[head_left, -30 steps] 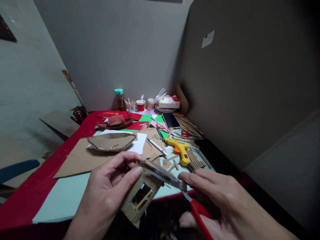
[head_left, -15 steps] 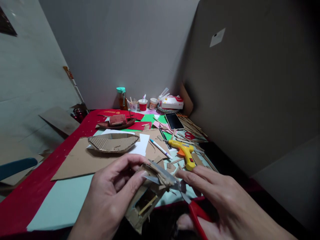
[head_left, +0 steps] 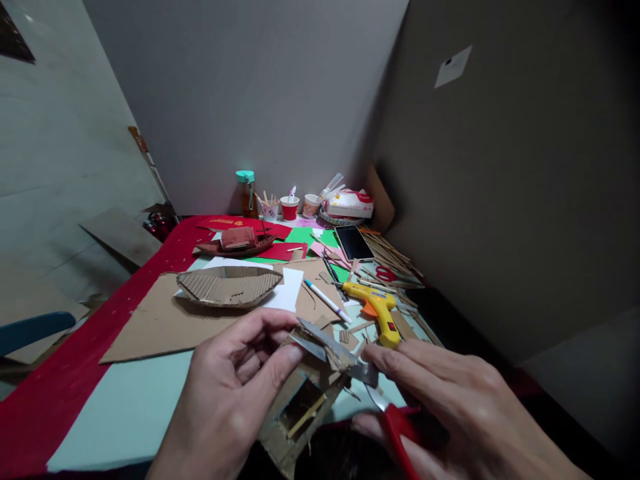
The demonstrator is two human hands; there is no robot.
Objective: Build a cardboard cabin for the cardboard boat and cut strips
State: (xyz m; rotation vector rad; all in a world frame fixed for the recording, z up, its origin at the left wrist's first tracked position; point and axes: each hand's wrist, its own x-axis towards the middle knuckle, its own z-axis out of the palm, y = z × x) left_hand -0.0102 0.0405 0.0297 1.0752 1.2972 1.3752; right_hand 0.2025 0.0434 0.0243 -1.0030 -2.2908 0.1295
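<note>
Between thumb and fingers, my left hand (head_left: pixel 233 383) pinches a small cardboard model piece (head_left: pixel 283 440) that has a rectangular opening with a thin wooden strip across it. My right hand (head_left: pixel 440 393) is closed around red-handled scissors (head_left: pixel 395 427). The scissor blades straddle the ragged upper edge of the cardboard piece, their tips close to my left thumb. Torn brown fibres stick out where the blades meet the cardboard. Some of my right fingers and the lower part of the piece are hidden.
Beyond my hands a cardboard boat hull (head_left: pixel 230 287) rests on a cardboard sheet (head_left: pixel 145 327). A reddish model boat (head_left: pixel 237 241) stands farther back. A yellow glue gun (head_left: pixel 375 307), a marker (head_left: pixel 327 301), a phone (head_left: pixel 354 243) and cardboard scraps lie to the right. Cups and a bottle (head_left: pixel 247 195) line the wall.
The scissor blades have closed somewhat on the cardboard edge. Both hands, the scissors and the piece sit slightly farther right in view, as the whole scene has shifted a little.
</note>
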